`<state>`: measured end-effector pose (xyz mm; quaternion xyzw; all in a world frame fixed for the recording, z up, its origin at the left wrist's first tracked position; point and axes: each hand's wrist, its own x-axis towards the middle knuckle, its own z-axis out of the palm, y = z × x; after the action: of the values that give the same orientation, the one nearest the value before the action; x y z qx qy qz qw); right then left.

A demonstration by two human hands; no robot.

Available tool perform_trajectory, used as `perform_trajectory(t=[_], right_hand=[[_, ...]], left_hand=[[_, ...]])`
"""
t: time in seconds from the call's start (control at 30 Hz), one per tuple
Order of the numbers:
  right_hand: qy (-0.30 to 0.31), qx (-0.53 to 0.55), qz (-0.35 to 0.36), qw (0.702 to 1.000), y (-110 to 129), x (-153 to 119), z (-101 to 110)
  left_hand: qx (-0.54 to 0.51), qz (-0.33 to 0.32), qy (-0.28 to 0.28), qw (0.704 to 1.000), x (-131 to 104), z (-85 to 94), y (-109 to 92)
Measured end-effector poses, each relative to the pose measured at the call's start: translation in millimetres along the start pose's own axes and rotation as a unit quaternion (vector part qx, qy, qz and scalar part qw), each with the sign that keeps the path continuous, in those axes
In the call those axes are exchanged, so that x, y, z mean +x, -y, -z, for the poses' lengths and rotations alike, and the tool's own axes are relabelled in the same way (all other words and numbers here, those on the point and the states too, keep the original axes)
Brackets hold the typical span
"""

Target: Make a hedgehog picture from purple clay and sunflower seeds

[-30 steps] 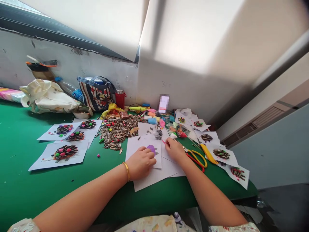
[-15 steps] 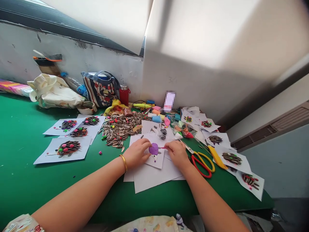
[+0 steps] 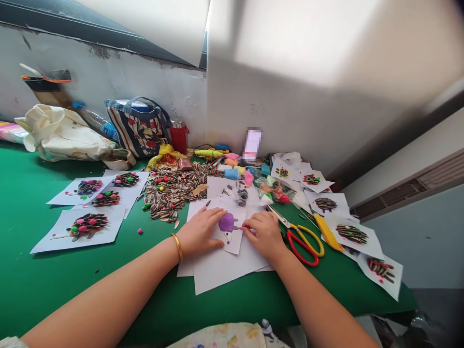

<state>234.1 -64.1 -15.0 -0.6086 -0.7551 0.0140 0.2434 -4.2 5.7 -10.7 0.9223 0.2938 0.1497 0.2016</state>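
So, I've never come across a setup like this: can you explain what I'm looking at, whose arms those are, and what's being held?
There is no machine here, just a person working with bare hands. One camera, worn on the head, looks forward and down, so the forearms reach in from the bottom edge.

The left hand, with a gold bangle at its wrist, lies spread at the left of a white card bearing a purple shape. The right hand pinches a thin pink piece beside that shape.

On the green tabletop are a pile of striped seeds, scissors and decorated cards on both sides. Behind them stand a striped bag and a red bottle.
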Motion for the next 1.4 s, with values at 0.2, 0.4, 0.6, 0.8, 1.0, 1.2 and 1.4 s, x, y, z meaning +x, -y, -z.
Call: perform_trajectory(t=[0.2, 0.4, 0.6, 0.8, 1.0, 1.2, 1.4], right_hand=[[0.012, -0.008, 0.01, 1.0, 1.7, 0.6, -0.4], [0.014, -0.014, 0.011, 1.0, 1.2, 0.0, -1.2], [0.017, -0.034, 0.019, 0.999, 1.6, 0.1, -2.9], [0.008, -0.022, 0.017, 1.0, 1.7, -0.2, -0.8], [-0.004, -0.007, 0.008, 1.0, -0.3, 0.6, 0.9], [0.016, -0.03, 0.019, 0.999, -0.9, 1.2, -3.3], [0.016, -0.049, 0.029, 0.998, -1.1, 1.3, -2.6]], left_hand=[[0.004, -0.004, -0.003, 1.0, -0.5, -0.9, 0.0], [0.007, 0.002, 0.006, 1.0, -0.5, -2.3, 1.1], [0.006, 0.006, 0.004, 1.0, -1.1, -3.1, 1.4], [0.01, 0.003, 0.006, 1.0, -0.6, -3.5, 1.8], [0.011, -0.001, 0.001, 1.0, -0.5, -2.3, 0.8], [0.015, 0.001, 0.009, 1.0, -0.2, -2.6, 0.8], [0.011, 0.0, 0.004, 1.0, -0.9, -2.8, 1.7]])
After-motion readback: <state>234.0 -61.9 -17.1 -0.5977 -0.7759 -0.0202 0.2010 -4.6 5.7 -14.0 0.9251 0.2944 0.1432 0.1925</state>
